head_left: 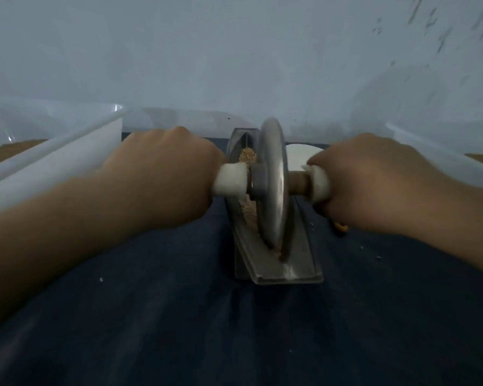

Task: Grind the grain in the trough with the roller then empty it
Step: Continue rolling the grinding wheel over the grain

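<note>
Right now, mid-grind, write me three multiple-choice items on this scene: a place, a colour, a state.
1. Where does the roller stand? A) flat on its side B) lifted clear of everything C) in the trough.
2. What colour is the cloth under the trough? A) red B) dark blue C) yellow.
3. What are the left hand and right hand doing? A) each grips one of the handles B) both lie flat C) only one holds on.
Answers: 1 C, its rim sits in the groove among the grain; 2 B, navy fabric spreads beneath; 3 A, both curl round the white ends.
</note>
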A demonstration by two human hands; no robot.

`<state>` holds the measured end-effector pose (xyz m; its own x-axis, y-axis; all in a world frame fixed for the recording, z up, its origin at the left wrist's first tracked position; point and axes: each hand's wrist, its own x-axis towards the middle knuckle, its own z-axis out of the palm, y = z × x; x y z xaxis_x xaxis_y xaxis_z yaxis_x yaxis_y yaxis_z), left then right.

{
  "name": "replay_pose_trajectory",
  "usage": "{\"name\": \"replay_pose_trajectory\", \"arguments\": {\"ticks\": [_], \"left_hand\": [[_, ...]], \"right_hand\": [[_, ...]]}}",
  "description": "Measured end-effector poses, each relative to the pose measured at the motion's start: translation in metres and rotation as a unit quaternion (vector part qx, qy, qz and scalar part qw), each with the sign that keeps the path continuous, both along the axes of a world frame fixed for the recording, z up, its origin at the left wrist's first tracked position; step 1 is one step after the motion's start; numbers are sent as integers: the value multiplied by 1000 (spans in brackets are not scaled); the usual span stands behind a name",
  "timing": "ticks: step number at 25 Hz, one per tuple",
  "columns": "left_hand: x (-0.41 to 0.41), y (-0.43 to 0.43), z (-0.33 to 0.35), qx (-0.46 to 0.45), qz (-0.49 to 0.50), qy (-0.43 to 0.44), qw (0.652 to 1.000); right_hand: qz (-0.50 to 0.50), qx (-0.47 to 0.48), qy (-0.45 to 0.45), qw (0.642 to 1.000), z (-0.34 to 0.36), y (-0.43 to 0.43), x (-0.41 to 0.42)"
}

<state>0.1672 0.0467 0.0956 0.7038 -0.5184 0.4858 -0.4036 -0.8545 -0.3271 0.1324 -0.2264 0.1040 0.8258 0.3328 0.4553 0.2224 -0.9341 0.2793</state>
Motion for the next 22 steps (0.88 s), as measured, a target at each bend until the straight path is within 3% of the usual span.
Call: {"name": "replay_pose_trajectory", "arguments": {"ticks": [3, 7, 10, 13, 15, 18, 22], "left_hand": [[19, -5, -9, -8, 52, 22, 998], [80, -30, 12, -13, 130, 87, 988], [72, -32, 18, 12, 120, 117, 986], [26, -9, 4, 30, 15, 6, 999], [9, 0, 7, 40, -33, -20, 998], [29, -10, -6, 38, 50, 50, 997], [78, -42, 15, -6, 152, 69, 986]], "right_hand": [[-60, -39, -17, 997, -4, 14, 24], [-111, 77, 89, 987, 10, 39, 93], [-96, 67, 120, 986, 10, 32, 80], [-35, 15, 28, 999, -7, 8, 24], [-11, 3, -33, 999, -6, 2, 4], [-59, 5, 6, 998, -9, 14, 29], [-119, 81, 37, 989, -1, 37, 98]]}}
